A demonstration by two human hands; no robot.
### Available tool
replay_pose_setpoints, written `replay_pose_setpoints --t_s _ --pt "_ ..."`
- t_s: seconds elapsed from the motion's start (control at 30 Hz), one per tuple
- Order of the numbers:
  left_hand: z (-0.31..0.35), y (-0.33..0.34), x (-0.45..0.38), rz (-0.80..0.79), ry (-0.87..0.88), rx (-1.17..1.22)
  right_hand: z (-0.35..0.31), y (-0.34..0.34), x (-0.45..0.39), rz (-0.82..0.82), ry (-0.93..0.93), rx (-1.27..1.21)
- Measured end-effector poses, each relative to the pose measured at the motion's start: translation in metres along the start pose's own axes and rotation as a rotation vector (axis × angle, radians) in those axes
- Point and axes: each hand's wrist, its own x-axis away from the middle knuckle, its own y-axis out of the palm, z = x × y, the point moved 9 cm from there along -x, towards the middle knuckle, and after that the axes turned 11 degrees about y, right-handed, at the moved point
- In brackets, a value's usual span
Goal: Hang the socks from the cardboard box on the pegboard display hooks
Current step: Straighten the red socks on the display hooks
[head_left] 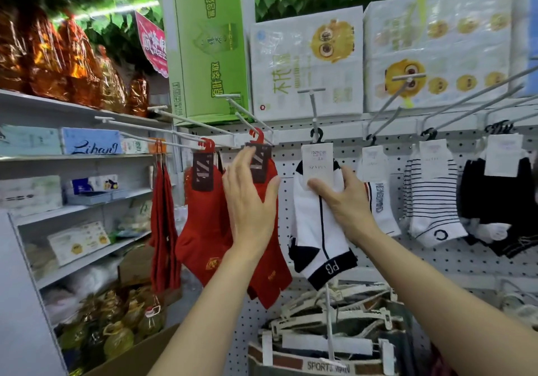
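Note:
My left hand (250, 198) lies flat, fingers straight, against a red sock pair (269, 276) whose red hanger sits on a white display hook (247, 119) of the pegboard (454, 262). Another red pair (201, 230) hangs just to its left. My right hand (346, 201) grips a white sock with black trim (316, 239) by its paper label; its black hanger sits on the hook (313, 108) above. The cardboard box (139, 355) shows only as a brown edge at the bottom left.
Striped (431, 201), lettered white (381, 201) and black socks (500, 201) hang to the right. Long white hooks jut out toward me at head height. Shelves of boxed goods (72, 195) stand on the left. Packaged underwear on hangers (329, 332) fills the space below.

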Motion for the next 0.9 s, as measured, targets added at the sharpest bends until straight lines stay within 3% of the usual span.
replay_pose_setpoints --t_s 0.23,0.47,0.6,0.7,0.77,0.9 --pt "0.052 0.051 0.009 -0.223 0.393 -0.042 -0.004 0.006 -0.002 0.001 -0.021 0.097" --pt "0.057 0.063 0.024 -0.160 0.419 -0.122 -0.002 -0.025 0.019 0.084 -0.062 0.287" --pt "0.088 0.065 0.046 -0.078 0.493 -0.059 -0.002 -0.063 0.034 0.241 -0.229 0.683" --pt "0.129 0.093 0.061 -0.236 0.619 0.121 0.000 -0.092 0.035 0.347 -0.311 0.970" --pt "0.140 0.121 0.061 -0.360 0.519 0.186 0.005 -0.116 0.030 0.407 -0.343 1.061" --pt "0.109 0.190 0.044 -0.500 0.008 0.225 0.012 -0.161 0.021 0.465 -0.361 1.152"
